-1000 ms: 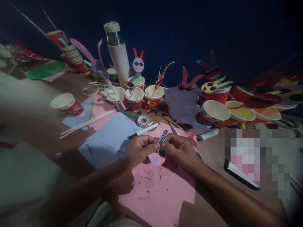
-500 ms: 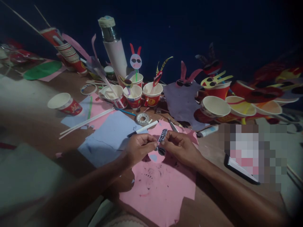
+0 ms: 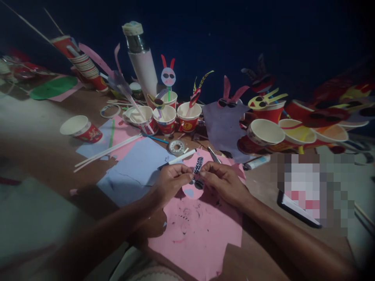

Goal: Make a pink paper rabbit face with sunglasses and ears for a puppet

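Observation:
Between my hands is a small pink paper face with dark oval eyes and a pale blue patch low on it. A black-and-white patterned paper ear stands up at its top edge. My left hand is closed in a pinch on the upper left edge of the face, beside the ear's base. On the other side, the thumb and fingers of my right hand are closed at the upper right edge, close to the ear. The fingertips partly hide where ear and face meet. Beneath them lies a marked pink sheet.
Blue paper, a white marker, a tape roll and scissors lie around the pink sheet. Paper cups with paper rabbit faces line the back. A tipped cup is left; a phone-like object lies right.
The patterned ear has tilted more upright and shifted slightly left. My right fingers have moved off its upper part to near its base. My left hand has barely moved.

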Action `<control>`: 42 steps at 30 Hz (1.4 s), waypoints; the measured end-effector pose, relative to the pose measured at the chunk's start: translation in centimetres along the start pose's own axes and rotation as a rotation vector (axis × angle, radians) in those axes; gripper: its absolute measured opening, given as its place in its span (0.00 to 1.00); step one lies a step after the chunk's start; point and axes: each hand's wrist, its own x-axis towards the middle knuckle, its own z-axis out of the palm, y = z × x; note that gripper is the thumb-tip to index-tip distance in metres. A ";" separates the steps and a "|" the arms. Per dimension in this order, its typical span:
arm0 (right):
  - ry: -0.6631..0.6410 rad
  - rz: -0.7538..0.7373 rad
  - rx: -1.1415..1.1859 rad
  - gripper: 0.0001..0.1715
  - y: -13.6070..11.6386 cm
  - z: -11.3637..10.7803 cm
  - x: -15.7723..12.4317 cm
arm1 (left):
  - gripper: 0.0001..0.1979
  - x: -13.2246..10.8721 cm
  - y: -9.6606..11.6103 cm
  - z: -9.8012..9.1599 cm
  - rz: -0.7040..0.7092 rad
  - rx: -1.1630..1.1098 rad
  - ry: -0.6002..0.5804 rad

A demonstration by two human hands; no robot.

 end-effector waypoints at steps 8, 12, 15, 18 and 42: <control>0.019 0.014 -0.056 0.11 0.0 0.2 -0.1 | 0.09 0.0 0.0 -0.1 0.021 0.005 -0.052; 0.018 0.007 -0.067 0.10 0.0 0.2 0.0 | 0.11 -0.1 -0.1 -0.2 -0.044 0.035 -0.084; 0.015 -0.002 -0.065 0.10 0.1 0.2 0.0 | 0.10 -0.1 -0.1 -0.3 -0.025 0.077 -0.082; 0.006 -0.002 -0.053 0.10 0.2 0.2 -0.1 | 0.09 -0.1 -0.2 -0.4 0.017 0.120 -0.074; 0.095 -0.004 -0.047 0.20 -0.1 -0.6 0.2 | 0.09 0.1 0.2 -0.2 0.023 -0.005 0.054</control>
